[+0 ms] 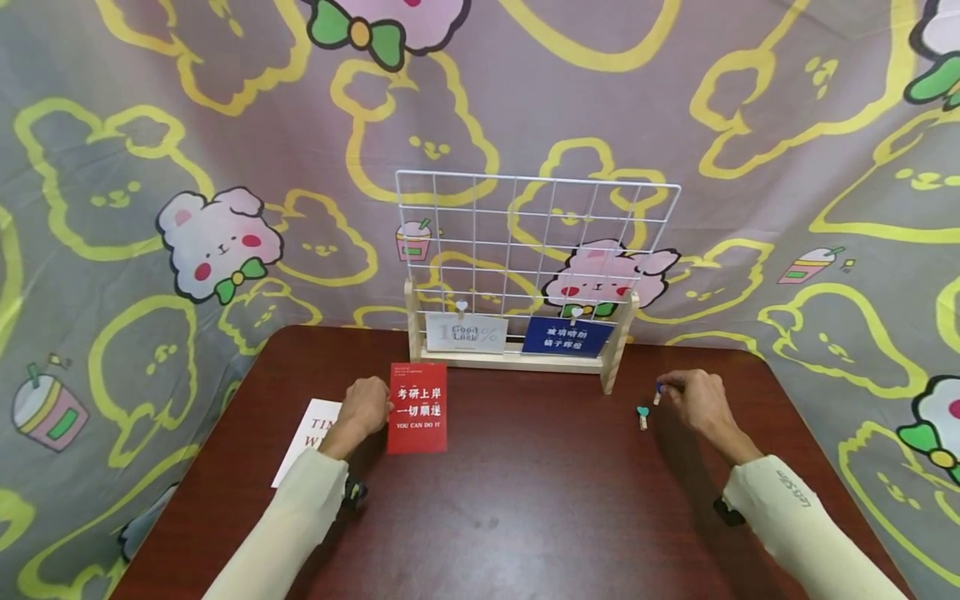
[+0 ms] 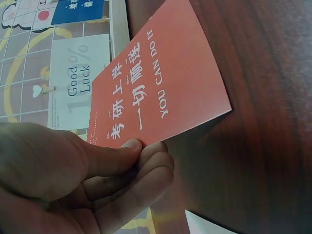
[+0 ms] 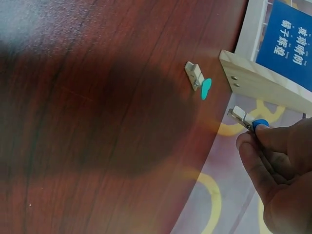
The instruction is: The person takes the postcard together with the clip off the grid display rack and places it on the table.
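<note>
left hand point(image 1: 365, 407) pinches the red card point(image 2: 180, 78) by its edge; the left wrist view shows its thumb point(image 2: 111, 159) on the printed face, which the head view hides. well to its right, the right hand point(image 1: 700, 402) pinches the blue-heart clip point(image 3: 243, 117), near the teal-heart clip point(image 3: 195, 76) on the table point(image 1: 487, 533). left of the card grip, that hand partly blocks a white card point(image 1: 303, 440). beyond both grips stands the rack point(image 1: 480, 360).

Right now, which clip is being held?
The blue clip, pinched by the right hand; the teal clip lies on the table, two white clips hold cards.
</note>
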The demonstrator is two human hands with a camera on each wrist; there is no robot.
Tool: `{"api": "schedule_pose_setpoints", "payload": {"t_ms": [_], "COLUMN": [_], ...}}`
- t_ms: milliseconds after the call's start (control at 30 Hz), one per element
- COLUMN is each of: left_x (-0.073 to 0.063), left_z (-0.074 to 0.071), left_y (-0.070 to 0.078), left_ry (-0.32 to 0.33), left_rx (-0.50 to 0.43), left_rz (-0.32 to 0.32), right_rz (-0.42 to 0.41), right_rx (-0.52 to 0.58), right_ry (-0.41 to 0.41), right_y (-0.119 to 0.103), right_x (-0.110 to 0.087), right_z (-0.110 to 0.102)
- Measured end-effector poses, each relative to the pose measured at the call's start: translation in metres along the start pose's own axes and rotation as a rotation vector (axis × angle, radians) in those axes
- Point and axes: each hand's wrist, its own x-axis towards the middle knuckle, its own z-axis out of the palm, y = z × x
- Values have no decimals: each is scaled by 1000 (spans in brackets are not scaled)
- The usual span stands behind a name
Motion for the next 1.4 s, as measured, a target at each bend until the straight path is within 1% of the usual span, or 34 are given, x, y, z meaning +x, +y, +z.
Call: {"api": "schedule_pose_setpoints", "payload": {"t_ms": [167, 433, 567, 667, 800, 933, 1033, 1233, 1300, 1400], "left_x": [-3, -8, -9, -10, -12, -14, -16, -19, -20, -21], "left_z": [1, 4, 5, 5, 5, 4, 4, 2, 2, 2], "left_y": [-5, -9, -10, -12, -14, -16, -17, -19, -20, -22], "left_ry": [2, -45, -47, -40, -47, -40, -47, -86, -89, -79], "left_rx": [4, -21, -21, -8, 19, 48, 56, 56, 55, 54], "left_rz": [-1, -64, -49, -22, 2, 25, 25, -22, -31, -22], "right_rz": [1, 43, 78, 93, 98, 100, 98, 91, 87, 87], "right_rx": [6, 27, 32, 43, 48, 42, 39, 40, 43, 42], "right_ry": [-9, -40, -58, -81, -111, -124, -132, -141, -147, -163], "right_y": [3, 8, 11, 13, 14, 17, 19, 21, 21, 19], "right_x": [-3, -11, -15, -17, -18, -20, -21, -20, -19, -16], "right_z": [1, 10, 11, 12, 13, 14, 16, 17, 17, 17]}}
